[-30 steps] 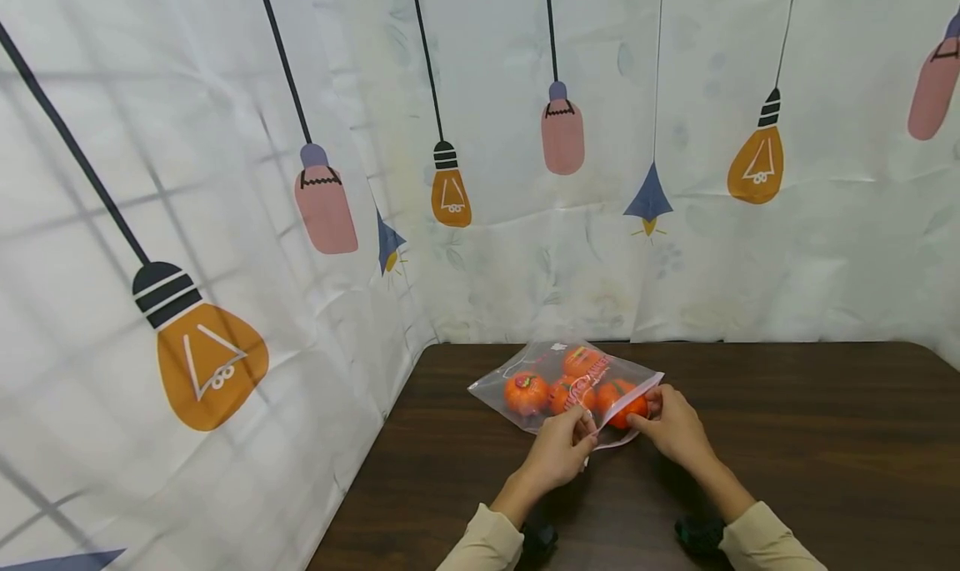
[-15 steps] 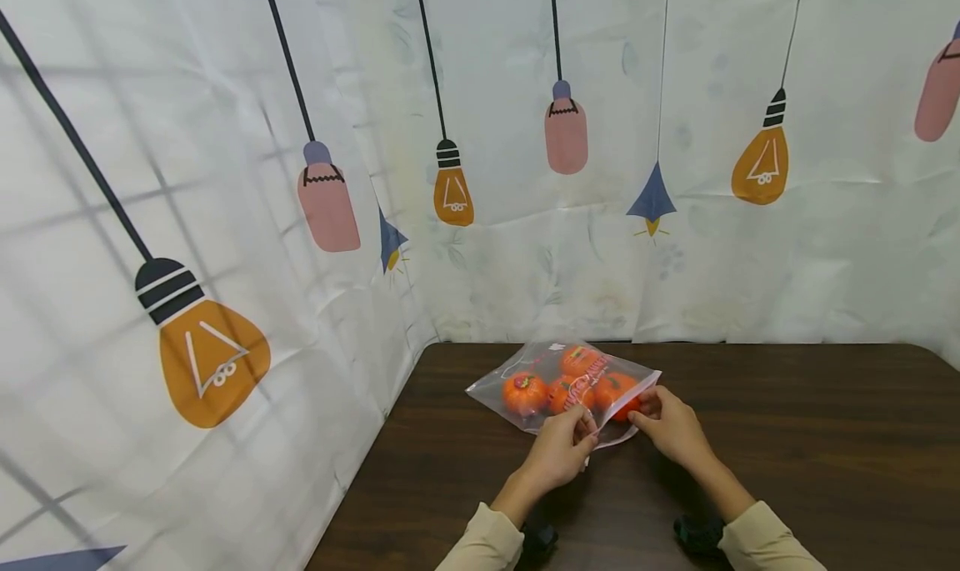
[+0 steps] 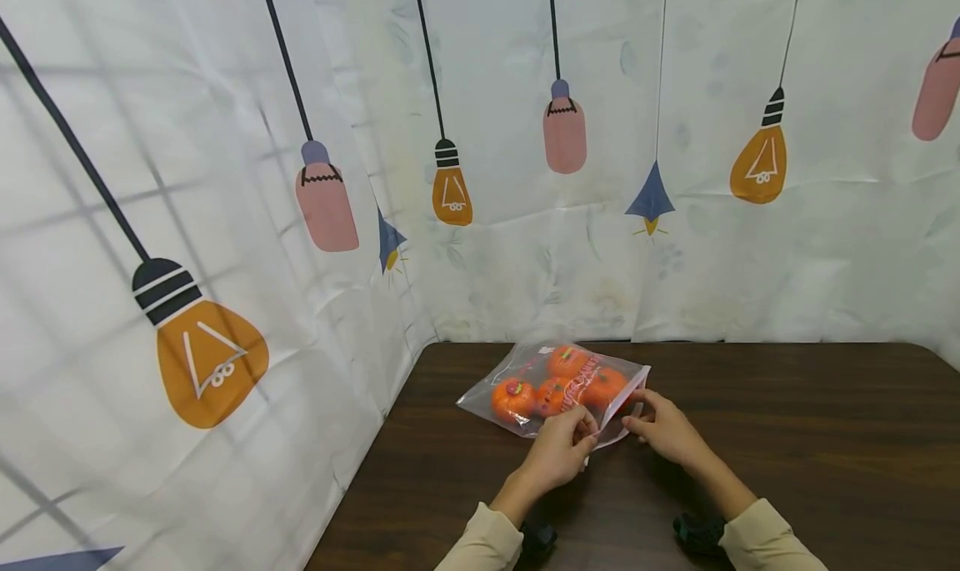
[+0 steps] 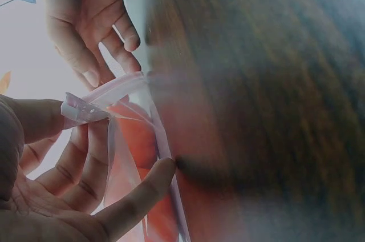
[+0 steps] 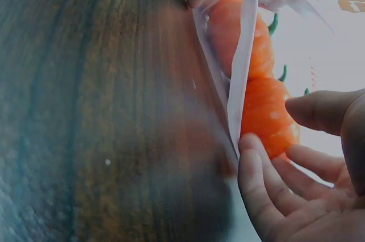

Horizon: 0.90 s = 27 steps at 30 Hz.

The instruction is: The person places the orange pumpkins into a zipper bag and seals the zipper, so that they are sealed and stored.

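Observation:
A clear zip bag [image 3: 478, 398] with pink lettering lies on the table, holding several small orange toy pumpkins [image 3: 514, 401]. My left hand [image 3: 557, 449] pinches the near side of its mouth; the left wrist view shows the pink-edged rim [image 4: 80, 111] between thumb and fingers, one finger stretched along the other edge. At the mouth's right end is my right hand [image 3: 669, 431], its fingers spread and loosely bent. In the right wrist view its fingertips [image 5: 251, 145] touch the white rim [image 5: 242, 59], with the thumb apart. Green stems show on the pumpkins [image 5: 265, 113] there.
The dark wood table [image 3: 810, 446] stretches off to the right. A white curtain [image 3: 510, 279] printed with lamps hangs behind and along the left side. Dark wrist devices [image 3: 699, 533] sit beneath both forearms, near the cream sleeves.
The pumpkins and bag have shifted slightly left. The rightmost pumpkin, earlier between my right hand's fingers, has slid deeper into the bag, away from them. My left hand has stayed in place.

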### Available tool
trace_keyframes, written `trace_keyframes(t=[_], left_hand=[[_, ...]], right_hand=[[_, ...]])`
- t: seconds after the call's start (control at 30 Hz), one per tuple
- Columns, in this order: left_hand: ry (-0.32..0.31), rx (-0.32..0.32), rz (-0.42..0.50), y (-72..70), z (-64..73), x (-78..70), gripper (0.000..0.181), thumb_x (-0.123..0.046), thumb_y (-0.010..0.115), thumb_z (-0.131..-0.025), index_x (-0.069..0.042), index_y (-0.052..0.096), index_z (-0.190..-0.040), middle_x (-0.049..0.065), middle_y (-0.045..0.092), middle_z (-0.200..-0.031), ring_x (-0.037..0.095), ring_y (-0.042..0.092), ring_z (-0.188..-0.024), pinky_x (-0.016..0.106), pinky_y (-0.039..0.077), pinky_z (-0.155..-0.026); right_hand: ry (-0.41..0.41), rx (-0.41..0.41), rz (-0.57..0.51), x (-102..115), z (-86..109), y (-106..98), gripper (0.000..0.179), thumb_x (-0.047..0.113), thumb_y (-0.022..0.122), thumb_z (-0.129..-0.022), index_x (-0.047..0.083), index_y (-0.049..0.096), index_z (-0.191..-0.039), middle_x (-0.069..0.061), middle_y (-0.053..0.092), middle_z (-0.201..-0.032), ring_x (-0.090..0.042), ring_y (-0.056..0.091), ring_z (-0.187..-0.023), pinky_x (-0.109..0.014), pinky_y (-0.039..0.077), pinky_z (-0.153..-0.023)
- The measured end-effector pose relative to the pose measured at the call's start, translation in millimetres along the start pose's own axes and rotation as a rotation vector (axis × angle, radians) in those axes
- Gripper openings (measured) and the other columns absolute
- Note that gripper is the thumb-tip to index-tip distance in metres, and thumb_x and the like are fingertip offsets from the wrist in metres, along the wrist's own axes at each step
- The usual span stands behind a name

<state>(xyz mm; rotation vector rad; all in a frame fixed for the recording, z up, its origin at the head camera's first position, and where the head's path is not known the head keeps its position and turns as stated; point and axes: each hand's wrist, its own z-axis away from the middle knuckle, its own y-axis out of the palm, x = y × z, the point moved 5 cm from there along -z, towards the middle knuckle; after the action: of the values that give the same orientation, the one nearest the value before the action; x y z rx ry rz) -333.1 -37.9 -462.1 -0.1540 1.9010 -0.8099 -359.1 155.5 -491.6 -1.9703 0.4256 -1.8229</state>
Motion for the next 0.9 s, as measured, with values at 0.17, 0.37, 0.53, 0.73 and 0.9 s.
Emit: trace_keyframes(t=[0.17,0.37,0.53,0.73,0.9], left_hand=[[0.014,0.02,-0.011,0.5,-0.1,-1.2,0.009,-0.003,0.065,-0.098,-0.009,0.059,-0.094,0.0,0.059,-0.077,-0.003,0.051,-0.051,0.015,0.047,-0.049],[0.04,0.038,-0.031,1.4,-0.1,-1.2,0.009,-0.003,0.065,-0.098,-0.01,0.059,-0.095,0.0,0.06,-0.077,-0.003,0.051,-0.052,0.016,0.048,-0.05],[0.031,0.067,-0.021,2.9,-0.2,0.2,0.009,-0.003,0.064,-0.098,-0.01,0.059,-0.096,-0.001,0.06,-0.078,-0.003,0.052,-0.052,0.016,0.049,-0.05],[0.004,0.078,-0.016,3.6,0.1,0.7,0.009,-0.004,0.064,-0.098,-0.011,0.06,-0.098,-0.003,0.059,-0.078,-0.002,0.052,-0.053,0.016,0.049,-0.051],[-0.029,0.077,-0.008,3.7,0.3,0.3,0.009,-0.007,0.066,-0.098,-0.013,0.06,-0.099,-0.004,0.058,-0.078,-0.001,0.053,-0.052,0.017,0.05,-0.051]], right_hand=[[-0.027,0.075,-0.043,-0.7,-0.7,3.8,0.065,0.016,0.068,-0.097,-0.01,0.038,-0.148,-0.014,0.07,-0.093,-0.02,0.068,-0.078,-0.032,0.056,-0.067],[-0.049,0.157,-0.068,-0.4,-0.2,6.8,0.072,0.017,0.065,-0.099,-0.014,0.028,-0.152,-0.013,0.069,-0.089,-0.019,0.067,-0.079,-0.031,0.056,-0.068],[-0.05,0.205,-0.077,-0.8,0.1,8.3,0.075,0.02,0.064,-0.1,-0.014,0.023,-0.153,-0.013,0.07,-0.089,-0.019,0.066,-0.079,-0.031,0.055,-0.069],[-0.084,0.191,-0.121,1.1,-0.1,6.2,0.065,0.016,0.061,-0.1,-0.013,0.031,-0.15,-0.016,0.069,-0.095,-0.021,0.067,-0.081,-0.032,0.057,-0.069],[-0.066,0.108,-0.14,3.8,0.3,-1.2,0.045,0.014,0.059,-0.102,-0.01,0.046,-0.138,-0.018,0.066,-0.101,-0.021,0.067,-0.08,-0.032,0.057,-0.067]])
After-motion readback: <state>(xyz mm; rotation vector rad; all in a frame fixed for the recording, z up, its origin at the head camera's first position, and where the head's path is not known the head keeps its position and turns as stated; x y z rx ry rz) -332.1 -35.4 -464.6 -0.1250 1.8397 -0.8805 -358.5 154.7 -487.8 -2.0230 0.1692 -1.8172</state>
